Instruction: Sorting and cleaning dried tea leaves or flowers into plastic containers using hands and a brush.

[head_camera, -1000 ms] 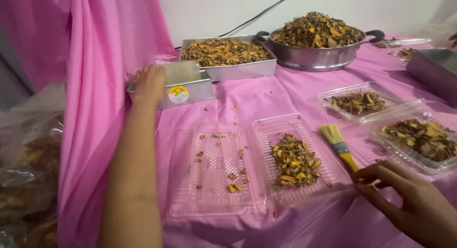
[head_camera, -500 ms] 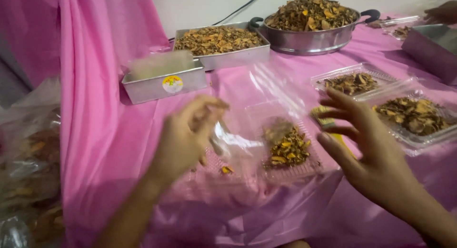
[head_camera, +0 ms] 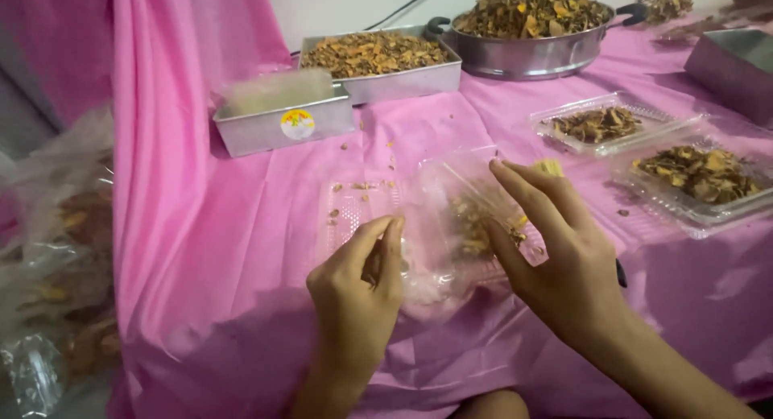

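We pinch a clear bag [head_camera: 435, 226] in our left hand [head_camera: 358, 294], fingers closed on its near edge. It hangs over the tray [head_camera: 483, 218] of dried chips, just beyond both hands. Our right hand [head_camera: 555, 258] touches its right side, fingers extended, gripping nothing.
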